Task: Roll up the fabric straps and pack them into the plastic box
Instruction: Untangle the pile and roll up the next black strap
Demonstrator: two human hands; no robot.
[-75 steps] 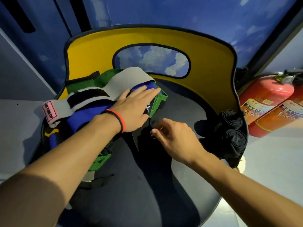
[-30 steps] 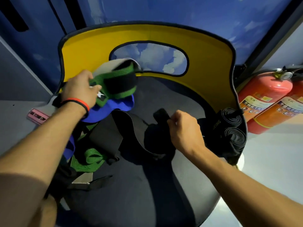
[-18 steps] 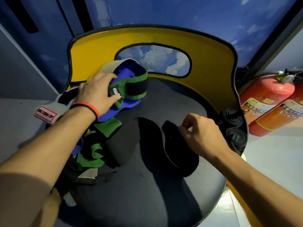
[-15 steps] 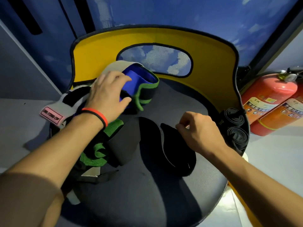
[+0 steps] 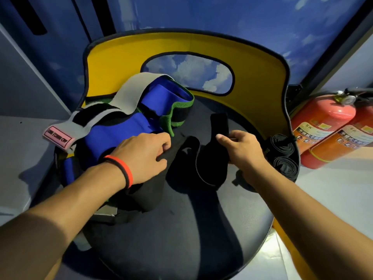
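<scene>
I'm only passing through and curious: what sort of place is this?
Probably an indoor corner of a gym or activity room, at a guess: cloud-painted wall, two red fire extinguishers, fabric straps heaped on a yellow-backed chair.

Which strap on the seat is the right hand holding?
The loose black strap in the middle; the right hand pinches its upturned end. The grey, blue and green straps lie piled on the left; two black rolls sit far right.
</scene>
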